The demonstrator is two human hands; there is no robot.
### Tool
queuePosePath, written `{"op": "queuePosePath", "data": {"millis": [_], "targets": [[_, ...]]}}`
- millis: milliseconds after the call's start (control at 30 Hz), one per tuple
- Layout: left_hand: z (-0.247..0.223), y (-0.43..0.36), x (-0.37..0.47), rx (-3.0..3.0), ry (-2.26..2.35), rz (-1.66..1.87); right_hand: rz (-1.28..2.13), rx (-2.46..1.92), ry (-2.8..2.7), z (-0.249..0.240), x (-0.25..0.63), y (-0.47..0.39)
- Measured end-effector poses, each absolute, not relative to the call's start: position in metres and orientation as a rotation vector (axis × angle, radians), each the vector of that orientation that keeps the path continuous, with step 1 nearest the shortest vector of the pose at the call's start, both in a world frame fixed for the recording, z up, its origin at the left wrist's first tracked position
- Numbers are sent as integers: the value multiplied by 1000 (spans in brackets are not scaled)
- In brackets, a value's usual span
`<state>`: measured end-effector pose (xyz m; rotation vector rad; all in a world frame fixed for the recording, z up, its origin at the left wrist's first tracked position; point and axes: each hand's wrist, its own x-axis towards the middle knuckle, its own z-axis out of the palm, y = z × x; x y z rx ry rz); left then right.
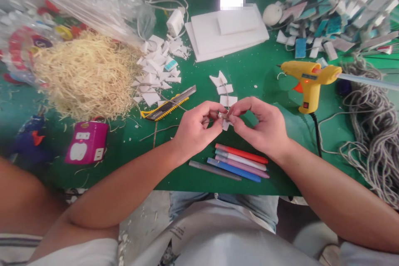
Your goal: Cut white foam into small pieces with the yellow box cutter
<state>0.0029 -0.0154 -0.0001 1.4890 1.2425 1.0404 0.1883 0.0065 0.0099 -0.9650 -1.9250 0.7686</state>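
Note:
My left hand (198, 126) and my right hand (260, 122) meet at the middle of the table, fingertips pinched together on a thin grey string (227, 102). Along that string lie several small white foam pieces (228, 101), running away from me; one more piece shows just under my fingertips. My fingers partly hide the spot where they pinch. Left of my left hand rests a yellow and black utility knife (168, 104) with its blade out. Several felt-tip pens (238, 164) lie side by side just in front of me, below my hands.
A yellow hot glue gun (307, 77) stands on the right, beside bundled grey yarn (374, 133). White foam sheets (230, 33) lie at the back, foam scraps (156, 70) and straw-like shreds (87, 75) at left. A magenta box (86, 142) sits nearby. Another person's arm (25, 195) enters lower left.

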Motion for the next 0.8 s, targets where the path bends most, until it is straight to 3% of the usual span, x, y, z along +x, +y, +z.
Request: {"op": "queuePosePath", "data": {"millis": [233,467,800], "targets": [[-3,-15,3,1518,1239,1053,907,-958,-1749,9,187,6],[-3,-15,4,1531,1234,1043,1342,-785,-1441,11,184,3],[-2,-16,4,1565,1251,1034,1309,-826,-1409,15,184,4]]}}
